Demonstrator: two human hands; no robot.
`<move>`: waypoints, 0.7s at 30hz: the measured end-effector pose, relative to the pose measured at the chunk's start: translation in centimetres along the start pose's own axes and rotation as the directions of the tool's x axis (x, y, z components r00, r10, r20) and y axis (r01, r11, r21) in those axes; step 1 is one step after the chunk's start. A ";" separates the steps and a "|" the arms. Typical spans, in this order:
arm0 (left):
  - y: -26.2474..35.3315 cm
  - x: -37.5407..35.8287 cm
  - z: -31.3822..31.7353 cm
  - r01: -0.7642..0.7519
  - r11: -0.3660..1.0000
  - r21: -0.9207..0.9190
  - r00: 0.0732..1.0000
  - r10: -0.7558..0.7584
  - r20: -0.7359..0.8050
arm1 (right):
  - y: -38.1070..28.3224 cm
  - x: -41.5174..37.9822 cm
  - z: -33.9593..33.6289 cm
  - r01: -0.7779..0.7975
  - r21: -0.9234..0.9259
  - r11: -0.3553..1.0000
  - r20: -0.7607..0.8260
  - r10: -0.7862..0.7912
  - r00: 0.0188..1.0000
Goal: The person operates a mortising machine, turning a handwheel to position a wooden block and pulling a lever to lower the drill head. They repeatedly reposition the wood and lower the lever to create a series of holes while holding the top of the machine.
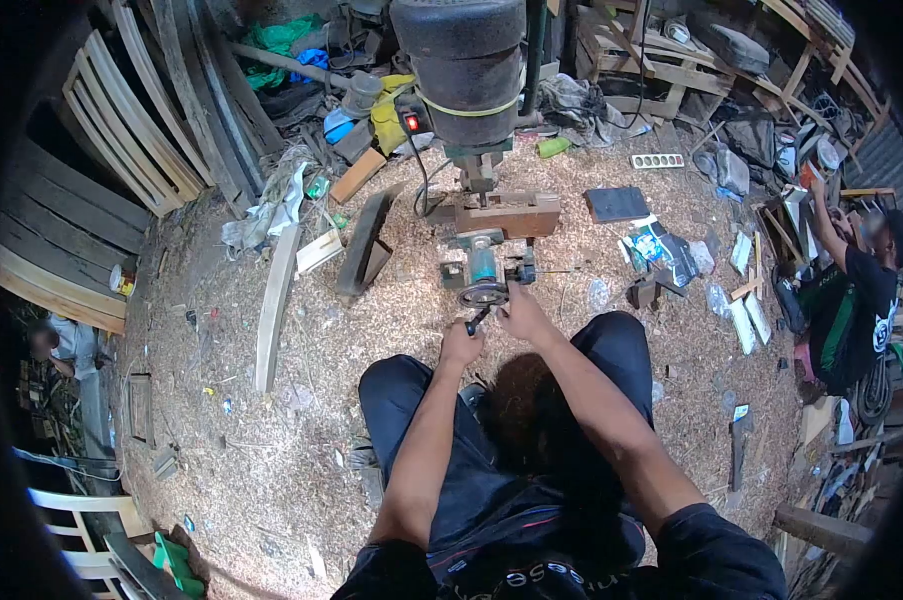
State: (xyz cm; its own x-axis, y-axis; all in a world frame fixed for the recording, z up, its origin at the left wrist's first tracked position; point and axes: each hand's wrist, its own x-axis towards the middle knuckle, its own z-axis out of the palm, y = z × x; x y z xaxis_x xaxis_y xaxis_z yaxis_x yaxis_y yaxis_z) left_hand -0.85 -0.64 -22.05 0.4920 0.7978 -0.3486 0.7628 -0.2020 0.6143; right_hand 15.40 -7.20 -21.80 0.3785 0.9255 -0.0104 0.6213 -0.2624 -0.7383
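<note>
Between my knees and the machine lies a teal power tool (pixel 483 263) that looks like a router, with its round base plate (pixel 485 294) facing me and dark fittings on both sides. My left hand (pixel 462 345) is closed around a short black handled tool (pixel 479 320), its end near the base plate; its exact kind is too small to tell. My right hand (pixel 528 318) is closed at the right edge of the router, fingertips on its side. Just behind the router sits a wooden block (pixel 517 217) beneath the spindle of a large dark upright machine (pixel 469 75).
Wood shavings cover the ground. A long board (pixel 277 310) and a dark wooden piece (pixel 367 245) lie to the left. On the right are a dark block (pixel 617 204), a power strip (pixel 658 161) and wood offcuts. Another person (pixel 857 290) sits at far right, another (pixel 72 345) at far left.
</note>
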 end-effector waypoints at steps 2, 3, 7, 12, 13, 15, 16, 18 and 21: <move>-0.4 0.1 0.8 -0.027 0.999 -0.017 0.997 0.026 -0.072 | 0.0 -0.3 0.3 0.055 0.029 0.998 -0.033 -0.054 0.998; -0.7 0.4 1.3 -0.042 0.999 -0.026 0.993 0.038 -0.109 | 0.4 -0.3 0.5 0.084 0.041 0.996 -0.050 -0.082 0.995; -1.0 1.1 2.1 -0.090 0.995 0.040 0.990 0.094 -0.102 | 1.3 0.3 0.7 0.115 0.050 0.992 -0.036 -0.113 0.993; -1.3 1.6 2.0 -0.157 0.984 0.084 0.987 0.159 -0.018 | 1.7 1.3 -0.1 0.083 0.018 0.996 0.053 -0.084 0.995; -1.6 1.4 2.0 -0.169 0.982 0.082 0.985 0.171 -0.009 | 1.8 1.2 0.0 0.072 0.008 0.997 0.049 -0.073 0.996; -2.0 1.7 1.9 -0.200 0.976 0.081 0.980 0.201 0.002 | 1.4 1.5 -0.2 0.059 -0.011 0.998 0.034 -0.058 0.998; -2.2 1.9 2.0 -0.202 0.975 0.089 0.979 0.202 0.010 | 1.1 1.5 -0.5 0.036 -0.021 0.999 0.063 -0.035 0.997; -2.2 1.9 1.9 -0.206 0.973 0.106 0.979 0.204 0.026 | 0.8 1.4 -0.8 -0.009 -0.041 0.999 0.118 0.014 0.993; -1.5 1.5 1.6 -0.163 0.981 0.108 0.987 0.160 0.033 | 0.9 1.4 -0.1 -0.048 -0.029 0.998 0.080 0.050 0.996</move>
State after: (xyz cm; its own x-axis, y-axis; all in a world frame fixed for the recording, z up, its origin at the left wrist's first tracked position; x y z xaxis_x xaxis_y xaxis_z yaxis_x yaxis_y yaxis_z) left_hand -0.59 -0.10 -24.66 0.6211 0.7363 -0.2686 0.7135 -0.3894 0.5825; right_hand 16.57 -6.15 -22.39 0.3532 0.9300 -0.1017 0.6220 -0.3146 -0.7170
